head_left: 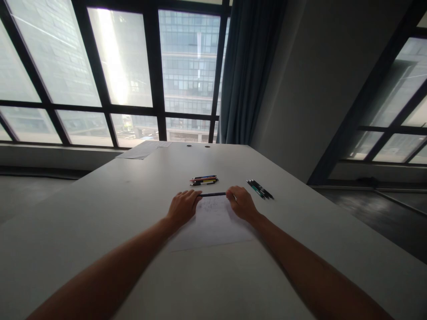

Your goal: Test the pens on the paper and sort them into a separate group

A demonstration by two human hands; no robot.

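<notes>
A dark pen (pixel 214 194) stretches level between my two hands, above the far end of a white sheet of paper (pixel 213 226) with small marks on it. My left hand (pixel 183 206) is closed on the pen's left end. At the opposite end, my right hand (pixel 243 202) pinches it between thumb and fingers. Just beyond my hands lies a small bunch of pens (pixel 203 180) in several colours. To the right of my right hand, several dark pens (pixel 263 188) and a green pen (pixel 256 191) rest side by side, slanted.
The long white table (pixel 100 213) runs away from me toward large windows. More paper sheets (pixel 140 152) lie at its far left corner. Two dark round holes (pixel 207 146) show near the far edge. A blue curtain (pixel 247 71) hangs behind the table.
</notes>
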